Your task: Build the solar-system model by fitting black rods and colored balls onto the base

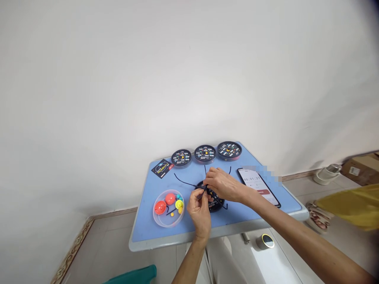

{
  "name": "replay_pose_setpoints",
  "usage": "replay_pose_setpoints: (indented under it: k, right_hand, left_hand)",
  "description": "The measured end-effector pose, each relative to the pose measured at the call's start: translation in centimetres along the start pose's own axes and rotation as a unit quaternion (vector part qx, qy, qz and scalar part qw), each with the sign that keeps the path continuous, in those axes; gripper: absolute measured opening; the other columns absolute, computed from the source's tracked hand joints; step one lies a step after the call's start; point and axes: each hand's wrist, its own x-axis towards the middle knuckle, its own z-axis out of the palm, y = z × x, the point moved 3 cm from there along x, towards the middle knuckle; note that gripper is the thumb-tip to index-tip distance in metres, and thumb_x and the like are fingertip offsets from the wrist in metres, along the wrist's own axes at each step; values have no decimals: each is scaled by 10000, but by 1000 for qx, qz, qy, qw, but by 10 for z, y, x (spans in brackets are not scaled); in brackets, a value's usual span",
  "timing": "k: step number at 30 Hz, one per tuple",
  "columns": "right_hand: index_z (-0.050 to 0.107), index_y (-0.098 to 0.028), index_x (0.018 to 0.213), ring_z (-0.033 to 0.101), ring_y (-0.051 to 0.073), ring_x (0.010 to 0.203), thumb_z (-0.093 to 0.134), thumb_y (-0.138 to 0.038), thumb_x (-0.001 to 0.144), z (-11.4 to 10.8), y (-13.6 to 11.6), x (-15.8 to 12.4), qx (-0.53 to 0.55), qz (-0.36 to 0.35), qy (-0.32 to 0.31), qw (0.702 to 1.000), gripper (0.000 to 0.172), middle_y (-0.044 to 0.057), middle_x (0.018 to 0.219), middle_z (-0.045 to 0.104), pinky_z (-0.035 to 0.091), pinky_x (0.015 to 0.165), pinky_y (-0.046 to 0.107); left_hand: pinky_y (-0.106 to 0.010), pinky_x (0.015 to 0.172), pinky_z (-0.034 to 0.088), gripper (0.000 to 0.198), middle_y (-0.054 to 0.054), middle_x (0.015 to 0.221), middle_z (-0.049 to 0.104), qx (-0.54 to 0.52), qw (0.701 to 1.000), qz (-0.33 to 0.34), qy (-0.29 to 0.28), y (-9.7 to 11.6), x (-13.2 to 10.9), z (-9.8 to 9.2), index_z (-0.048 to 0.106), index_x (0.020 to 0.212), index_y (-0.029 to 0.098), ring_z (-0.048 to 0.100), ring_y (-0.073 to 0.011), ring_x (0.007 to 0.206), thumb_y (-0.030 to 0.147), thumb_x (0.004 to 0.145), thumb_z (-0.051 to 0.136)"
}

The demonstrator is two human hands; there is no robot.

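Note:
Over a round black printed base (217, 208), my hands meet at the centre of a set of thin black rods (185, 182) that spread outward, some with bent tips. My left hand (199, 211) pinches the rods' middle from the near side. From the right, my right hand (223, 184) closes its fingers on the same spot. The fingers hide the joint itself and much of the base. Left of my hands, a clear round tub (168, 226) contains red half-balls (160, 207), yellow pieces (179, 204), small teal balls (179, 197) and black rods.
Three round black printed discs (181, 157) line the blue table's (145, 232) back edge against the wall. A black card (162, 168) lies at the back left. To the right, a phone (257, 183) shows a running timer. A teal stool (133, 275) stands below.

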Motion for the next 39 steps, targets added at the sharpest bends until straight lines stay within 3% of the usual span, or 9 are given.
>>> replay_pose_setpoints:
  k: [10, 16, 21, 24, 26, 29, 33, 36, 39]
  right_hand:
    - [695, -170, 853, 535, 235, 921, 546, -87, 847, 4, -1, 5, -6, 31, -72, 997, 171, 83, 872, 670, 295, 727, 319]
    - [690, -171, 774, 556, 231, 881, 538, -54, 841, 3, -5, 7, 2, 35, -78, 996, 203, 77, 852, 679, 326, 713, 316]
    - [705, -179, 844, 574, 247, 887, 553, -72, 837, 4, -3, 5, -12, 21, -67, 997, 186, 78, 856, 689, 375, 723, 333]
    - [697, -172, 936, 572, 263, 888, 595, -100, 808, -8, -3, 0, -26, 18, -20, 999, 178, 92, 874, 692, 407, 719, 348]
    - [684, -168, 997, 562, 269, 899, 592, -130, 824, -20, -13, -3, -28, 14, 43, 999, 199, 104, 897, 688, 420, 728, 362]
    - [688, -171, 952, 548, 238, 872, 529, -148, 885, -28, -47, 1, 9, -21, 94, 995, 174, 101, 909, 674, 426, 729, 346]
    - [690, -166, 780, 542, 208, 807, 502, -59, 873, 4, -105, 31, -6, -54, -11, 998, 235, 81, 827, 660, 419, 696, 316]
    - [706, -127, 873, 564, 255, 914, 520, -31, 849, 43, -129, 57, -82, -61, -75, 992, 210, 126, 887, 675, 422, 741, 352]
    - [710, -99, 893, 567, 296, 981, 513, -49, 863, 72, -134, 74, -119, -55, -93, 987, 206, 164, 933, 678, 418, 776, 383]
  left_hand:
    - [-193, 507, 468, 168, 29, 650, 573, -9, 997, -78, 10, -14, -2, -3, 608, 829, 157, 531, -71, 505, 306, 774, 664]
    - [-230, 523, 518, 423, -65, 936, 633, -58, 988, -141, 13, -5, -15, -9, 575, 1116, 155, 591, -85, 553, 289, 734, 695]
    - [-261, 558, 537, 443, -100, 1062, 624, -12, 990, -138, 18, 16, -46, -43, 560, 1191, 195, 611, -105, 606, 307, 776, 667]
    - [-246, 588, 510, 209, -79, 949, 658, 152, 988, -27, 9, 42, -47, -81, 659, 1010, 184, 602, -124, 657, 288, 835, 610]
    - [-260, 649, 493, 157, -60, 881, 656, 289, 955, 71, -7, 60, -34, -106, 685, 879, 195, 600, -150, 738, 263, 886, 543]
    - [-299, 732, 465, 196, -44, 854, 648, 486, 861, 140, -54, 75, -3, -131, 694, 874, 216, 571, -187, 826, 207, 910, 502]
    - [-309, 729, 448, 268, -63, 929, 623, 620, 760, 173, -92, 76, 30, -143, 695, 977, 236, 522, -203, 839, 175, 936, 437]
    - [-319, 762, 447, 340, -67, 1148, 609, 651, 722, 185, -141, 70, 41, -145, 678, 1073, 254, 494, -210, 882, 129, 938, 392]
    - [-330, 770, 440, 349, -52, 1184, 609, 666, 701, 183, -176, 66, 46, -149, 704, 978, 241, 473, -211, 860, 92, 916, 395]
